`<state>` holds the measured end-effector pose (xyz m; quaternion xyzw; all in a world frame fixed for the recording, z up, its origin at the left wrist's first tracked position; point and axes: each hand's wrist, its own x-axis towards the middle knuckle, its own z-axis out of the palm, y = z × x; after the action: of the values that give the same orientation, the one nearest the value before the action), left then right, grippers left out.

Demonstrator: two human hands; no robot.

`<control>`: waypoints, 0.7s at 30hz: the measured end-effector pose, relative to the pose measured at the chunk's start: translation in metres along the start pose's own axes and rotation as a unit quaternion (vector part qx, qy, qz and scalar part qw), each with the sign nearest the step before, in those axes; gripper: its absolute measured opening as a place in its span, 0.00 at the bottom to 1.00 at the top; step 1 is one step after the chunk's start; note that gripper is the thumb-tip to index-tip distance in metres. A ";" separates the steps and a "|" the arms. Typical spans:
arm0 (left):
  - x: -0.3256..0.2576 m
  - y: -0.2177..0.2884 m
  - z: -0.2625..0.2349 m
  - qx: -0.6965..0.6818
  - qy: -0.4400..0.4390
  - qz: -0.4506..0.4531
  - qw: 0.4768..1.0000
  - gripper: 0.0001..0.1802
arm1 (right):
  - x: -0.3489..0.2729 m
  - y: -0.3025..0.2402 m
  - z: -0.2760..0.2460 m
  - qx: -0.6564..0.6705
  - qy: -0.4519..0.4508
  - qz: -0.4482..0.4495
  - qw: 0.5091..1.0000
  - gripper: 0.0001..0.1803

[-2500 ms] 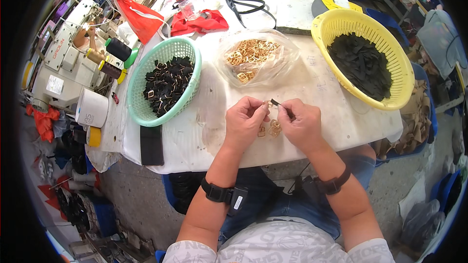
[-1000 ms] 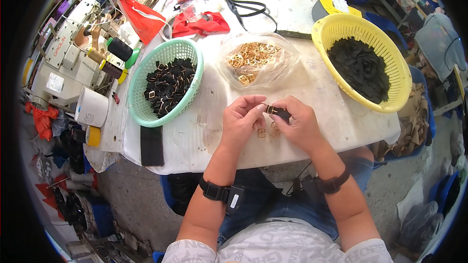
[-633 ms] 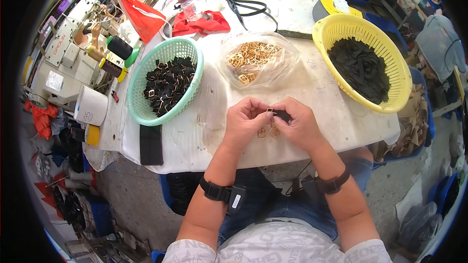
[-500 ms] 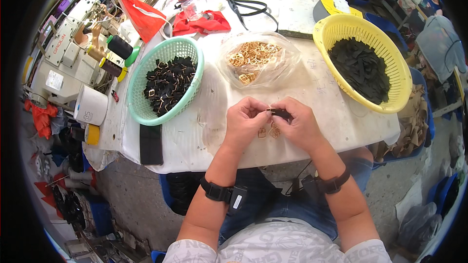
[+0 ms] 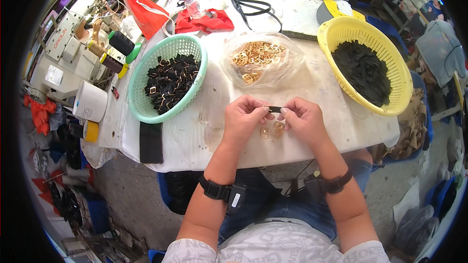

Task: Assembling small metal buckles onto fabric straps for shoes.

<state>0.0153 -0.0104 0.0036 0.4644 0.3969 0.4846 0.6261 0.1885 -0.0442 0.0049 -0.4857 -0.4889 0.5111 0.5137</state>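
Observation:
A short black fabric strip (image 5: 275, 109) is stretched level between my two hands above the table. My left hand (image 5: 243, 119) pinches its left end between thumb and finger; whether a buckle is under those fingertips I cannot make out. The right end is pinched by my right hand (image 5: 306, 121). Just below the strip, several loose gold buckles (image 5: 278, 129) lie on the white table. Beyond my hands sits a clear plastic bag (image 5: 292, 63) with a heap of gold buckles (image 5: 261, 53) inside.
A green basket (image 5: 203, 75) at the left holds black strips fitted with gold buckles. The yellow basket (image 5: 404, 85) at the right holds plain black strips (image 5: 360, 73). A dark phone (image 5: 151, 142) lies near the front edge. Far left stand a sewing machine (image 5: 63, 68) and thread cones (image 5: 120, 43).
My hands have drawn slightly apart, and the black strip, bunched at my right fingers before, now spans between them. The view has shifted a little.

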 end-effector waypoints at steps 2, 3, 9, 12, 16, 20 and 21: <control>0.001 -0.001 -0.002 -0.010 -0.004 -0.005 1.000 0.03 | 0.001 0.003 -0.001 -0.022 -0.002 -0.002 1.000 0.05; 0.001 -0.002 -0.003 -0.021 -0.010 -0.010 1.000 0.04 | 0.001 0.004 -0.001 -0.023 -0.002 -0.002 1.000 0.05; 0.002 0.003 -0.002 -0.033 -0.006 -0.027 0.999 0.03 | 0.001 0.003 0.001 -0.050 -0.014 -0.016 0.999 0.06; 0.003 0.002 -0.003 -0.043 -0.002 -0.028 0.999 0.03 | 0.000 -0.003 0.002 -0.035 -0.025 0.000 0.999 0.07; 0.004 0.001 -0.003 -0.042 -0.006 -0.019 0.999 0.04 | 0.000 -0.006 0.002 0.027 -0.066 0.016 0.997 0.07; 0.004 0.001 0.000 -0.044 -0.007 -0.002 0.999 0.03 | 0.001 -0.003 0.001 0.023 -0.053 0.017 0.998 0.07; 0.003 0.001 0.000 -0.040 -0.009 0.004 0.999 0.03 | 0.001 -0.002 0.001 0.023 -0.054 0.016 0.998 0.07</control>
<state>0.0162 -0.0074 0.0043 0.4446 0.3700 0.4985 0.6457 0.1872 -0.0429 0.0072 -0.4536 -0.4957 0.5559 0.4894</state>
